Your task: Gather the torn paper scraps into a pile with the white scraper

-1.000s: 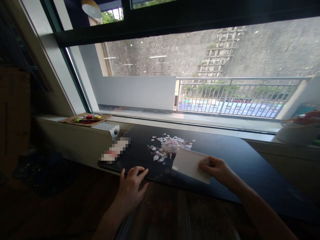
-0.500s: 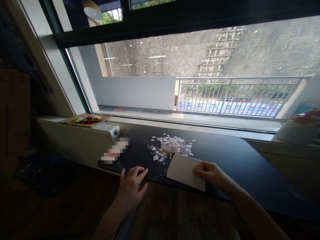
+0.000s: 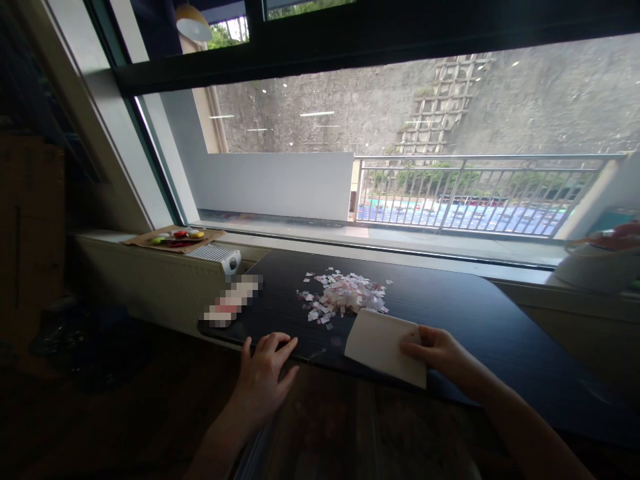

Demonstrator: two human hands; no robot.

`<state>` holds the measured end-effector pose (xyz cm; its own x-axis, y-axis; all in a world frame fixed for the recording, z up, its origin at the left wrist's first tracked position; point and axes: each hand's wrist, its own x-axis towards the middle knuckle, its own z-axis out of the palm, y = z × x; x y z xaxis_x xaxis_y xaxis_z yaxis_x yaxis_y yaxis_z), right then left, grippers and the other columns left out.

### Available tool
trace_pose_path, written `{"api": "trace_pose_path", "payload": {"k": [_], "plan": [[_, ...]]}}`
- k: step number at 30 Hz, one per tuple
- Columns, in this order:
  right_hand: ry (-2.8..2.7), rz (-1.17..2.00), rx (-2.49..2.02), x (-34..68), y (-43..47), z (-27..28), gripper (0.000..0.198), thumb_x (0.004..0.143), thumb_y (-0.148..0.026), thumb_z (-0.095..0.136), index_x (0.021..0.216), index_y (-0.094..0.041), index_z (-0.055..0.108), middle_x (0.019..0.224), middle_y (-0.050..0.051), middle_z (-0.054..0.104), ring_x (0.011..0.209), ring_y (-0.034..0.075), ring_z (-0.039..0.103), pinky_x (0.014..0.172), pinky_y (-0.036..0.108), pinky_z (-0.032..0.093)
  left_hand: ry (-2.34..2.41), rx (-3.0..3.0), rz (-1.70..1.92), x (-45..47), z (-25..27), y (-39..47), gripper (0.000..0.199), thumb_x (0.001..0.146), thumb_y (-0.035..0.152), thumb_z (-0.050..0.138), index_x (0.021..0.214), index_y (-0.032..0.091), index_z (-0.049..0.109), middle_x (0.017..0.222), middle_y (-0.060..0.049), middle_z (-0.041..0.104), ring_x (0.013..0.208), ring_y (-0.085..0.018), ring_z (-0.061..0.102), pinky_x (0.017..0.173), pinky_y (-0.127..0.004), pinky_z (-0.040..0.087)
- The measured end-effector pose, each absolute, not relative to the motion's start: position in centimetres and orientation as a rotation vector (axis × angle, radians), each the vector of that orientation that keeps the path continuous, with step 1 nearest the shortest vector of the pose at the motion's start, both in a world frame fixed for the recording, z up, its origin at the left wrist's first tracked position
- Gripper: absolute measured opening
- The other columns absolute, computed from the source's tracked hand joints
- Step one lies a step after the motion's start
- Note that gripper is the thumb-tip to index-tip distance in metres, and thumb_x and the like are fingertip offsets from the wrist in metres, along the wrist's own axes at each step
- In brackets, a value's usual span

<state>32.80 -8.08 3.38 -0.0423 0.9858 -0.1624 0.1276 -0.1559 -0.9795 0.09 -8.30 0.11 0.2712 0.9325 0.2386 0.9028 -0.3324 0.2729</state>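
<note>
A heap of small white and pinkish paper scraps lies on the dark table, with a few loose bits around it. My right hand pinches the right edge of a flat, off-white rectangular card or board between thumb and fingers. The card's upper left corner is close to the near side of the heap; whether it touches the scraps I cannot tell. My left hand rests at the table's near edge with its fingers spread, holding nothing.
A blurred-out pale and red item lies at the table's left end. Beyond it, a radiator carries a brown board with colourful objects. A window runs along the far side. At the far right stands a pale rounded object.
My right hand has drawn the card a little to the right and toward me. The left hand and the heap look the same.
</note>
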Motion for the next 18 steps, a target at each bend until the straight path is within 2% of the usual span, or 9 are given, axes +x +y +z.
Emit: {"api": "trace_pose_path", "payload": {"k": [7,13,18], "plan": [[-1.311,1.328,-1.394,32.1,-7.8,2.6,0.039,0.054,-0.043,0.079,0.077,-0.013,0.069,0.074,0.006,0.073,0.07,0.023,0.066,0.065,0.032,0.051,1.758,2.437,0.55,0.2,0.4,-8.4,0.044,0.079,0.021,0.048,0.122,0.026,0.055,0.119,-0.008,0.058,0.115,-0.027,0.051,0.103,-0.065,0.019],[-1.346,1.416,-1.335,31.3,-8.3,3.8,0.04,0.056,-0.042,0.079,0.083,-0.013,0.069,0.081,0.008,0.074,0.074,0.024,0.067,0.067,0.033,0.052,1.756,2.426,0.551,0.2,0.4,-8.5,0.045,0.079,0.022,0.048,0.123,0.026,0.054,0.12,-0.008,0.057,0.115,-0.027,0.051,0.103,-0.065,0.019],[-1.302,1.078,-1.321,30.7,-6.8,3.8,0.034,0.059,-0.042,0.075,0.079,-0.015,0.067,0.072,0.005,0.071,0.064,0.02,0.063,0.059,0.03,0.05,1.746,2.418,0.561,0.0,0.1,-8.3,0.045,0.079,0.021,0.049,0.123,0.027,0.054,0.12,-0.008,0.057,0.116,-0.027,0.049,0.104,-0.066,0.017]]}}
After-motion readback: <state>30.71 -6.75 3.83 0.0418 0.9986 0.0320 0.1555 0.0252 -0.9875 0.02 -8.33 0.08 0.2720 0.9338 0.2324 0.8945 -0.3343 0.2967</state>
